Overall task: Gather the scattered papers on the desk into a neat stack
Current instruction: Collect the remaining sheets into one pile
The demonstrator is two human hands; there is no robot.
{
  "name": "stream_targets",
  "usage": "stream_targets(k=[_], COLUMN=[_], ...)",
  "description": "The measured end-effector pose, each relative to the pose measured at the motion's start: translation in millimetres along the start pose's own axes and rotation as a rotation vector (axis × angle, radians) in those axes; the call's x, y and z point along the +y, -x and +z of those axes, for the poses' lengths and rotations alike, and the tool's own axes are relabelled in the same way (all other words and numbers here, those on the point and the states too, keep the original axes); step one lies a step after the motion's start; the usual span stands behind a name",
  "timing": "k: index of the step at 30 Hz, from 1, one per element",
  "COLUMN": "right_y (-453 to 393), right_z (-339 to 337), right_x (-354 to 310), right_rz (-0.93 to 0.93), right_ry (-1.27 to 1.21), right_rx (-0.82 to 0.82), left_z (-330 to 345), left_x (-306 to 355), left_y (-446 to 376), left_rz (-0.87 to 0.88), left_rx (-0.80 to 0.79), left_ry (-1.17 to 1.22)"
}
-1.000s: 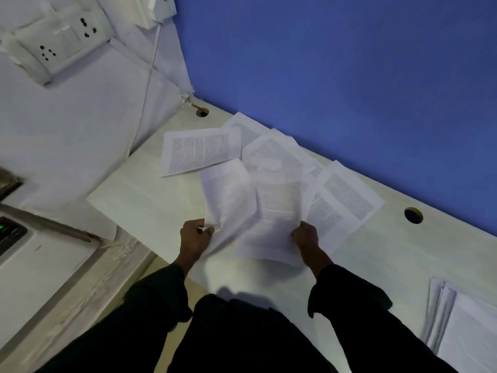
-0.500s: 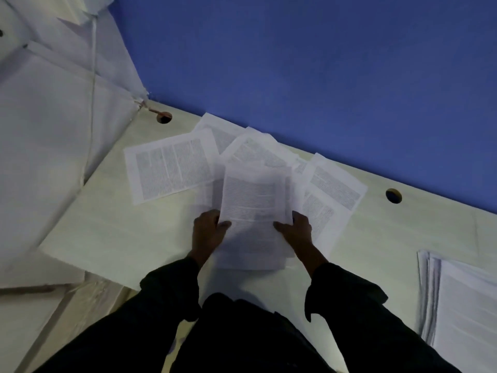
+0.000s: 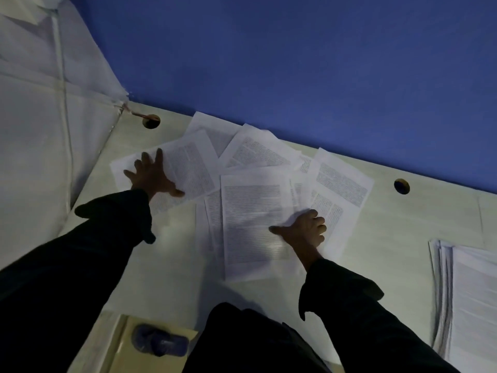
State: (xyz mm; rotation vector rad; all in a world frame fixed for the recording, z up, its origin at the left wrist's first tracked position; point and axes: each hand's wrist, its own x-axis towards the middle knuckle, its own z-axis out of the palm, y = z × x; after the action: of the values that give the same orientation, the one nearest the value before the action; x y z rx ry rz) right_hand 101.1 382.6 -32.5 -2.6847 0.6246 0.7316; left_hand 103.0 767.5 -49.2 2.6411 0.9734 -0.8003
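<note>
Pale table point(image 3: 390, 227) carried scattered papers point(image 3: 258, 154) fanned against blue wall point(image 3: 295, 63). Left hand point(image 3: 152, 177) reached far left, fingers spread flat, palm pressing left sheet point(image 3: 188, 168). Right hand point(image 3: 304, 228) rested on right edge of gathered stack point(image 3: 252, 222), thumb stretched across top page, fingers curled loosely. Second pile point(image 3: 470, 300) lay at table's right edge.

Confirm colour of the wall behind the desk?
Solid blue wall; head view, the only one.
</note>
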Motion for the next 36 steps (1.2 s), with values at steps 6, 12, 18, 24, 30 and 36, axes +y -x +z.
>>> stream_targets(k=[6, 12, 18, 24, 30, 36], right_y=[-13.5, -13.1, 2.2, 4.6, -7.0, -6.8], right_z=[-0.1, 6.9, 19.3, 28.5, 22.6, 19.6], right_x=[6.8, -6.9, -28.1, -20.5, -2.5, 2.3], right_rz=[-0.142, -0.212, -0.258, -0.167, -0.003, -0.203], right_ry=[-0.298, -0.568, -0.865, -1.069, -1.252, -1.036], right_rx=[-0.097, -0.266, -0.442, -0.413, -0.309, -0.43], left_z=[3.9, 15.0, 28.6, 53.7, 54.3, 51.7], left_x=[5.2, 9.6, 28.0, 20.3, 6.9, 21.5], left_y=[-3.8, 8.9, 40.5, 62.1, 69.0, 86.7], left_rz=[0.017, 0.002, 0.019, 0.107, -0.013, 0.231], left_rx=[0.098, 0.057, 0.008, -0.212, -0.04, -0.35], left_ry=[0.029, 0.151, 0.684, 1.063, 1.248, 1.064])
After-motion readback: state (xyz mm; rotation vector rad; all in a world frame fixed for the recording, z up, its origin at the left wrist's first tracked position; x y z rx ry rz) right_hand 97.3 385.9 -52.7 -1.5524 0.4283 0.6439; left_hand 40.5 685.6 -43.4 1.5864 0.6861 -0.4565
